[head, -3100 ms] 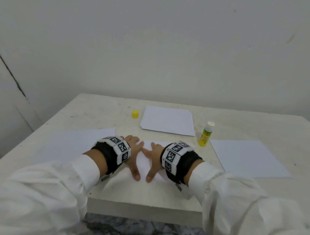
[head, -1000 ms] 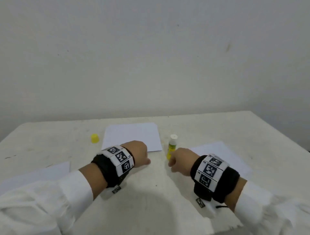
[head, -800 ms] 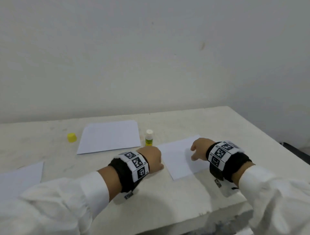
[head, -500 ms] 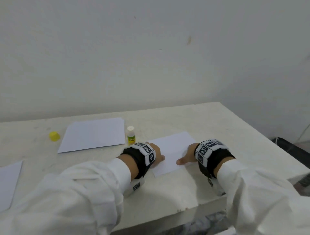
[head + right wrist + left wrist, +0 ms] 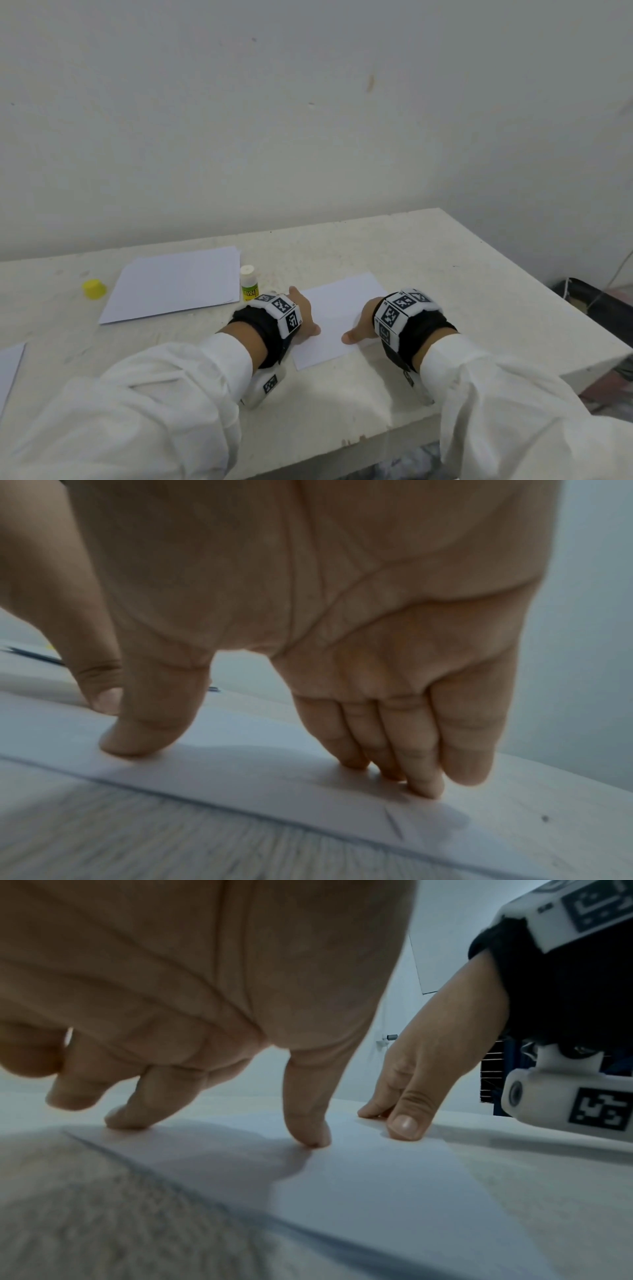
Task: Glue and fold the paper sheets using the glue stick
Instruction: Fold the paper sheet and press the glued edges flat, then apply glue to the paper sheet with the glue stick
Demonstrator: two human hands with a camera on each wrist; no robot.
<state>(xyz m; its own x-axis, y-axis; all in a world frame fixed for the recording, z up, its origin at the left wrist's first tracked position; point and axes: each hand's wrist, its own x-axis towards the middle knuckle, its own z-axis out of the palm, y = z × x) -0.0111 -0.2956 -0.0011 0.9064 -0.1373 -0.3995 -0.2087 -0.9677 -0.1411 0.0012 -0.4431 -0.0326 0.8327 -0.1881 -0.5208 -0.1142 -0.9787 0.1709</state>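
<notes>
A single white paper sheet lies flat on the table, right of the uncapped glue stick, which stands upright. My left hand rests on the sheet's left side, with its fingertips pressing down on the paper. My right hand rests on the sheet's right side, thumb and fingertips touching the paper. Neither hand holds anything. The glue stick's yellow cap sits apart at the far left.
A stack of white sheets lies left of the glue stick. Another sheet shows at the left edge. The table's right edge and front edge are close to my right arm. A dark object sits beyond the right edge.
Both hands left the sheet in front of me and moved right, past the glue stick, onto the single sheet. They went from fists in the air to fingertips pressing on the paper.
</notes>
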